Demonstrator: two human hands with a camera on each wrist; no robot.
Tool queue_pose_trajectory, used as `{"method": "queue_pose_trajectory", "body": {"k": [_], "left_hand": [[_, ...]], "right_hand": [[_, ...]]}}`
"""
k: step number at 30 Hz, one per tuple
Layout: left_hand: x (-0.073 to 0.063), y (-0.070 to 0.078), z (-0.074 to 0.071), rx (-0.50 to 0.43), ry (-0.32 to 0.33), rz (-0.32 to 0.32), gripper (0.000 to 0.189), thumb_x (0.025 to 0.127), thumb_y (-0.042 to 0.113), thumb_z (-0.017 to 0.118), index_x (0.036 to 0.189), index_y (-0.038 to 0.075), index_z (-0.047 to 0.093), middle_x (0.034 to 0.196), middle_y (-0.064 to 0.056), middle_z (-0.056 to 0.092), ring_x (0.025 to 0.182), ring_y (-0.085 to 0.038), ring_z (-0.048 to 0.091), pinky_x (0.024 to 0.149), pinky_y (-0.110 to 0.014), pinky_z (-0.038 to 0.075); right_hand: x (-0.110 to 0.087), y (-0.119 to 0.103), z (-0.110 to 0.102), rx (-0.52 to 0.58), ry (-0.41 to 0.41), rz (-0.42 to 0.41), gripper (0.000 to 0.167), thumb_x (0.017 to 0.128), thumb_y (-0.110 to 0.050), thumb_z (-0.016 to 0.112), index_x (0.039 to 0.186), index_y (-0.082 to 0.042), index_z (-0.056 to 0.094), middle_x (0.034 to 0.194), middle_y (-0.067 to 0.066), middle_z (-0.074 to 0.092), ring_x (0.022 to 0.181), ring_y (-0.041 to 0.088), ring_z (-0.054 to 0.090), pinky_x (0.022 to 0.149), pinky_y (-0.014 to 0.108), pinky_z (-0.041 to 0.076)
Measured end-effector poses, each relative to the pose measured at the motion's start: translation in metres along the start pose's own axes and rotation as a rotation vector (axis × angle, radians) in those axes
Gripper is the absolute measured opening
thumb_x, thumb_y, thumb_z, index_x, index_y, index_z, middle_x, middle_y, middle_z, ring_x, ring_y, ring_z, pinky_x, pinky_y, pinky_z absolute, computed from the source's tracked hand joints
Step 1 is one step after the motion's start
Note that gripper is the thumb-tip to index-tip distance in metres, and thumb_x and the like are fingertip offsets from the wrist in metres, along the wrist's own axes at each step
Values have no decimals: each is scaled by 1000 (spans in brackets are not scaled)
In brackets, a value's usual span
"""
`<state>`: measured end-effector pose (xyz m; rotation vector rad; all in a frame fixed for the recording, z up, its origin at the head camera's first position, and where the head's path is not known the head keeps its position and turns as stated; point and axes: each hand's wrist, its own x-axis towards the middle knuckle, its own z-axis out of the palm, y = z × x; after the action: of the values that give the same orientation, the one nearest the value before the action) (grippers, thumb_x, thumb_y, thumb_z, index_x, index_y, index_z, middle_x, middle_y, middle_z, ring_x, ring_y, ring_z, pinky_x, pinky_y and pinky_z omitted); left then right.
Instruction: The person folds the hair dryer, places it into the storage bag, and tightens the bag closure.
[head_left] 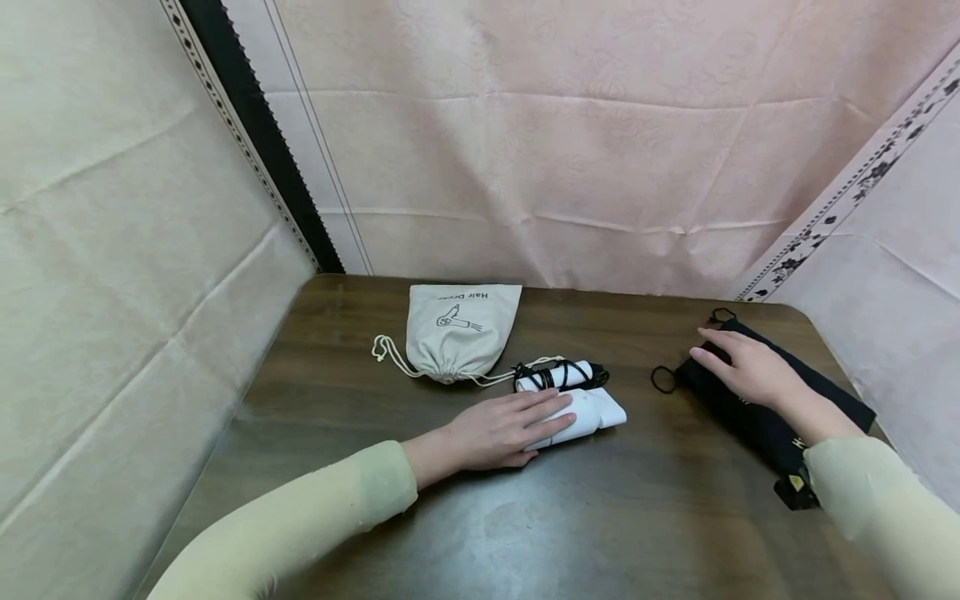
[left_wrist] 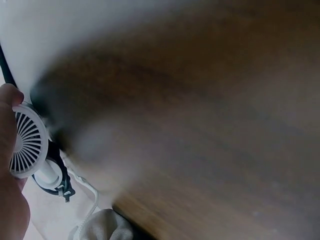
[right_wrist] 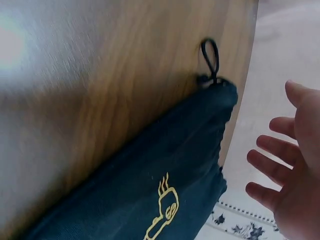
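Observation:
A white hair dryer (head_left: 600,410) lies on the brown table, its handle (head_left: 553,377) wrapped in black cord. My left hand (head_left: 498,429) grips its body, fingers laid over the top and thumb at the near side. The left wrist view shows the dryer's round grille (left_wrist: 29,142) beside the palm, with the thumb at its rim. On the right, my right hand (head_left: 753,371) hovers over a black drawstring bag (head_left: 723,404), its fingers spread and loosely bent. A gold hair dryer drawing (right_wrist: 167,205) marks that bag in the right wrist view.
Behind the dryer lies a beige drawstring bag (head_left: 480,346) printed "Hair Dryer", its white cord (head_left: 397,354) trailing left. A small black piece with a yellow mark (head_left: 797,487) sits at the black bag's near end. Pale cloth (head_left: 570,167) hangs around the table's back and sides.

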<state>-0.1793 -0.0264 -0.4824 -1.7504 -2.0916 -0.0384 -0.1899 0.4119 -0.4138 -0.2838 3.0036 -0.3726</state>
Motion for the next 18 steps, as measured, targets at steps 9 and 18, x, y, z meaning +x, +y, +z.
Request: {"method": "queue_pose_trajectory", "body": {"k": [9, 18], "left_hand": [[-1, 4, -2, 13, -32, -18, 71, 100, 33, 72, 161, 10, 46, 168, -16, 41, 154, -31, 42, 126, -39, 35], [-2, 6, -2, 45, -41, -19, 72, 99, 35, 72, 161, 10, 46, 168, -15, 41, 155, -30, 42, 126, -38, 34]], "right_hand": [[14, 25, 3, -101, -108, 93, 81, 114, -52, 38, 153, 19, 39, 148, 48, 42, 133, 67, 45, 107, 77, 39], [20, 33, 13, -132, -172, 138, 89, 113, -59, 34, 150, 23, 39, 145, 49, 45, 128, 68, 48, 102, 77, 42]]}}
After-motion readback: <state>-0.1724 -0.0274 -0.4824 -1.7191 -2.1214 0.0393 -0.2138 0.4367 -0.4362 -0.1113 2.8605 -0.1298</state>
